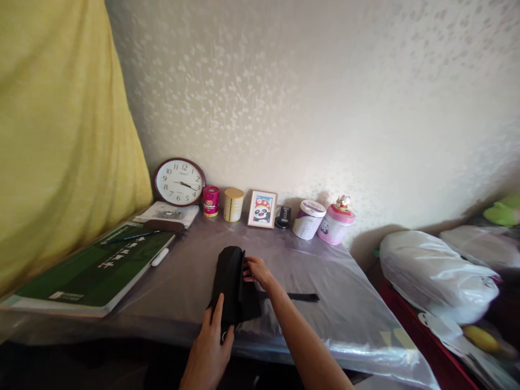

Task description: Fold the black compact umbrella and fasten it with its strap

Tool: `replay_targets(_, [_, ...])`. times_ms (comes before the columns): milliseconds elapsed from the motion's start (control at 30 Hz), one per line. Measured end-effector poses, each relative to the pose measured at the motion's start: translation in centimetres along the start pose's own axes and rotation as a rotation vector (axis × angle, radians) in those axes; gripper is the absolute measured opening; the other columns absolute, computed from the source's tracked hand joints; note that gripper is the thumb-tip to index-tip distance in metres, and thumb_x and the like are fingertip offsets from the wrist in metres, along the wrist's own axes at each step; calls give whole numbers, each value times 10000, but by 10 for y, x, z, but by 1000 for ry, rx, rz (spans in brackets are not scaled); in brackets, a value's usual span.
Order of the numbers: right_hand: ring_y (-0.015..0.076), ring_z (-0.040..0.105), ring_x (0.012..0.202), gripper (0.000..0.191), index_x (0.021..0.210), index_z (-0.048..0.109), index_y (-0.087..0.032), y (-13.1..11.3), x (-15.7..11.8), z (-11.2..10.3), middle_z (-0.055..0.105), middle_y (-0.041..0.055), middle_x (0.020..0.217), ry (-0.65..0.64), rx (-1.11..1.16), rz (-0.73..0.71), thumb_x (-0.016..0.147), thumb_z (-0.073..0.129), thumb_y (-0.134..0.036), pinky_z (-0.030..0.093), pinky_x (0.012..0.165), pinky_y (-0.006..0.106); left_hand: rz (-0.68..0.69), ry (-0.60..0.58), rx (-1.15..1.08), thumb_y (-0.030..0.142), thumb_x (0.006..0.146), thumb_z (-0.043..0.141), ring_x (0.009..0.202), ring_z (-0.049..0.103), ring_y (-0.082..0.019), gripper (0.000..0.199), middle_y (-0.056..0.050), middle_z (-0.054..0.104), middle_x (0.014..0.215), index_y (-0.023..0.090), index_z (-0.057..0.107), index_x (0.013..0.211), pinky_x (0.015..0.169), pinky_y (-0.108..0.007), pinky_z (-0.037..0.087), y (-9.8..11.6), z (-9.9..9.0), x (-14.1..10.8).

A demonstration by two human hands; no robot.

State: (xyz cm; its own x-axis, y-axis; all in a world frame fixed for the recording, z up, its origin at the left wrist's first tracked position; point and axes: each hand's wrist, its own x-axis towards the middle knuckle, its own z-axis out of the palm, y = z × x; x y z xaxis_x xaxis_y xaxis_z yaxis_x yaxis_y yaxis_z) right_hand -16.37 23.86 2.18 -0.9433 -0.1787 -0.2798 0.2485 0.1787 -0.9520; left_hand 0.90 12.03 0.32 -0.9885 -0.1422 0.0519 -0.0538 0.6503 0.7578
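A black folded fabric item (pixel 231 281) lies lengthwise near the table's front edge; its exact kind does not show. From its right side a narrow black strap (pixel 304 297) stretches flat across the table. My left hand (pixel 212 341) grips the near end, with fingers on top and the thumb at the right beside a small ring-like detail. On the far right side, my right hand (pixel 257 272) has its bent fingers at the raised edge of a fabric flap, pinching it. The fingertips are partly hidden behind the flap.
Plastic film covers the table (pixel 187 292). At left lie a large green book (pixel 93 265), a pen and a white marker (pixel 160 257). Along the wall stand a clock (pixel 180 182), cans, a panda picture (pixel 262 209) and two tubs. White plastic bags (pixel 434 271) sit at right.
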Motion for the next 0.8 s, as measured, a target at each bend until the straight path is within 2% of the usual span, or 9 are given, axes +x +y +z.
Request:
replay_targets(100, [74,534,478,258,905,606,-169,5,4,5,589,-7,664,21,-106,-32,761,394,-141,516,521,258,-15,3,-4,294,860,289,958,581,-209,544,-117,415,1229,221,147,1380,781,-356,479,1,-1,-1])
replay_targets(167, [98,562,524,254,887,623,-172,8,7,8,610,-1,667,62,-179,-82,773,396,-160,519,552,274,-5,14,-4,289,855,309,958,584,-205,546,-112,437,1209,227,160,1377,775,-348,483,1,0,-1])
replay_targets(267, [158,616,753,267,918,638,-180,9,10,14,663,40,826,168,-279,-188,799,399,-188,504,722,317,21,25,12,267,854,311,946,592,-192,542,-118,443,1217,223,170,1375,770,-329,486,1,1,0])
replay_targets(367, [206,583,974,311,976,631,-159,9,14,23,653,98,1004,275,-361,-254,835,359,-214,426,881,345,12,-23,109,226,857,283,944,599,-189,546,-152,419,1253,189,145,1384,766,-311,483,7,0,0])
replay_targets(500, [243,526,1101,396,1152,527,-76,9,17,41,572,186,1162,366,-425,-266,859,322,-245,391,928,357,-35,-131,310,147,847,251,942,614,-211,563,-229,335,1339,144,106,1391,747,-306,482,24,-2,0])
replay_targets(633, [303,467,1162,555,1246,412,-1,12,17,58,486,261,1235,443,-533,-302,817,445,-352,375,942,398,-67,-186,400,80,824,218,872,642,-210,578,-247,277,1388,156,121,1388,713,-317,493,33,2,1])
replay_targets(733, [336,477,1142,673,1287,354,11,16,16,66,451,279,1260,484,-658,-333,778,501,-404,376,929,435,-70,-154,374,96,824,238,890,640,-226,572,-251,298,1377,154,147,1386,733,-341,494,25,8,2])
replay_targets(800, [344,470,1146,690,1295,335,32,18,16,68,431,290,1272,479,-692,-326,777,500,-394,371,932,441,-29,-88,260,149,833,270,998,598,-240,557,-238,302,1379,154,172,1381,778,-344,489,11,12,0])
